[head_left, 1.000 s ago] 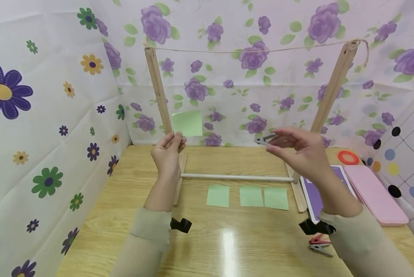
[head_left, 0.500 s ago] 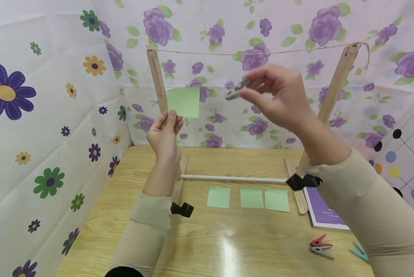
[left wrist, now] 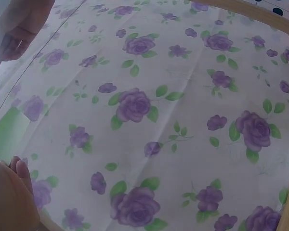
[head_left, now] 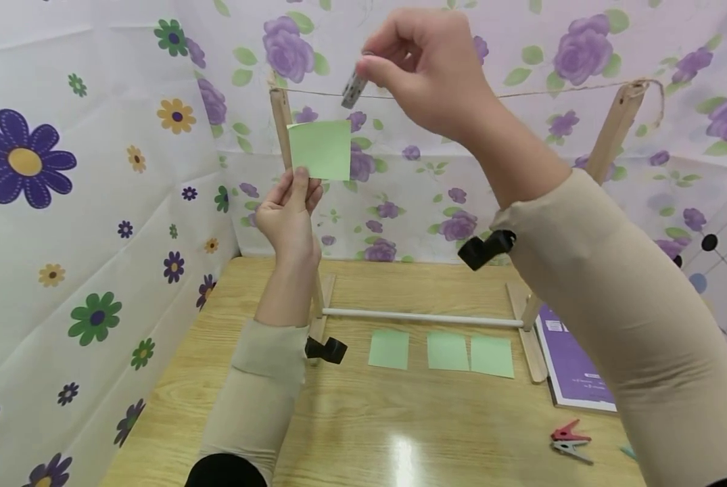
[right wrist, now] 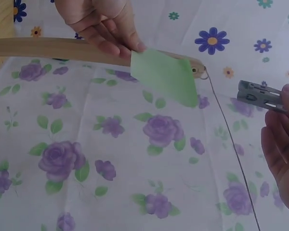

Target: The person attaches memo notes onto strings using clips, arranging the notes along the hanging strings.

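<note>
Change: green note [head_left: 322, 141] and gray clip [head_left: 354, 89] both raised since a second ago, now near the twine [head_left: 314, 93]; judged an aligning step, clip not yet fastened. Left hand [head_left: 290, 210]: pinching the note's lower edge, note upright above it, near the left post [head_left: 280, 118]. Right hand [head_left: 427, 67]: pinching the clip, above the note's upper right corner, apart from it. Bench [head_left: 473, 426]: three more green notes [head_left: 448, 351].

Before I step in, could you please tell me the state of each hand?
Left hand: closed, holding a green paper by its bottom edge.
Right hand: closed, holding a gray clip.
</note>
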Demonstrator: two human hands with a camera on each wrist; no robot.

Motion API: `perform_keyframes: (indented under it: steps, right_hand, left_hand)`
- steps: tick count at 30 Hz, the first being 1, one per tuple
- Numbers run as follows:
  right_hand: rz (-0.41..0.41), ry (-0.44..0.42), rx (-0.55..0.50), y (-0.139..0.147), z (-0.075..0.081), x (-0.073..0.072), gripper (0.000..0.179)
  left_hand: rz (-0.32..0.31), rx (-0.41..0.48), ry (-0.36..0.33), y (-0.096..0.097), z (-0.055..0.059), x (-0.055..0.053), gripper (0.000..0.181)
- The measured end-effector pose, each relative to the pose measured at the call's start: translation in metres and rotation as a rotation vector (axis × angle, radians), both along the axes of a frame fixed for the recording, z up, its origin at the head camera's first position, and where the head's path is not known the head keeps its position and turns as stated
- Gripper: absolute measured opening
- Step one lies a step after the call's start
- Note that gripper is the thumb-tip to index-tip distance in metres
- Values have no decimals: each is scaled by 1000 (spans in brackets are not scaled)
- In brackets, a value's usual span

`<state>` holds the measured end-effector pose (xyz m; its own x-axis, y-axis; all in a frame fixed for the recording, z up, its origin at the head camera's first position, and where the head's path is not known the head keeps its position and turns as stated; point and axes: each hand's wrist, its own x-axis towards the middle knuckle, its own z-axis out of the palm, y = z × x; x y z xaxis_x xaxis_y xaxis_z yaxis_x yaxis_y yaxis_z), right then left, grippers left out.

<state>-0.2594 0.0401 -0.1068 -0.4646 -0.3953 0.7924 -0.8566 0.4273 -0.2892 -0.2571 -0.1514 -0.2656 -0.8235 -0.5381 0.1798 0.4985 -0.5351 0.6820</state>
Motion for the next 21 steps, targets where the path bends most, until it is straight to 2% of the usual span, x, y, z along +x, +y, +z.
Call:
perform_keyframes:
  steps: [2,7,12,15,21]
  right_hand:
    - [-49,-39,30,-8,6,-4,21]
    - [-97,-62,110,-26,16,-13,24]
    - [-119,-94,172,-43,25,-21,25]
    - [-126,-145,193,-50,28,-25,25]
    - [-119,-218,219,-50,31,-28,23]
  left_hand:
    - [5,-2,10,-1,3,-1,32]
    - [21,5,32,-3,8,-3,28]
    - [32,27,70,-7,12,-4,26]
    - [39,30,76,-9,15,-5,23]
    - [41,42,91,-8,19,-6,15]
